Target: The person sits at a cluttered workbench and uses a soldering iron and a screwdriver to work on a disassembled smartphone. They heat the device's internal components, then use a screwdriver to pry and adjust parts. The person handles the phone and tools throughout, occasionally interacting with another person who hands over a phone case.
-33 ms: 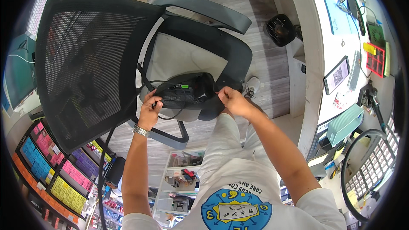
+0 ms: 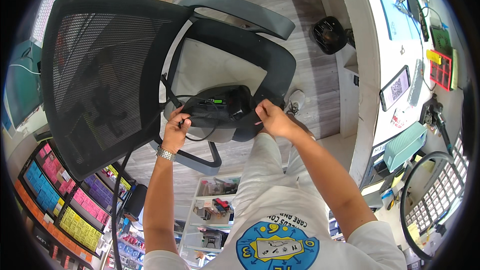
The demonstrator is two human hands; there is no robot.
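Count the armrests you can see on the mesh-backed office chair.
2. One grey armrest runs along the far side of the seat; the other sits on the near side, below the left hand. None seems hidden.

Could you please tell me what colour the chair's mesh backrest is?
Black; the mesh backrest shows best in the head view.

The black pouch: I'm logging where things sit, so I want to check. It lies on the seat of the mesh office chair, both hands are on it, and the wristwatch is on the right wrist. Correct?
Not quite. The head view shows the wristwatch on the left wrist, not the right. The rest holds: the black pouch lies on the chair seat, with the left hand and right hand on it.
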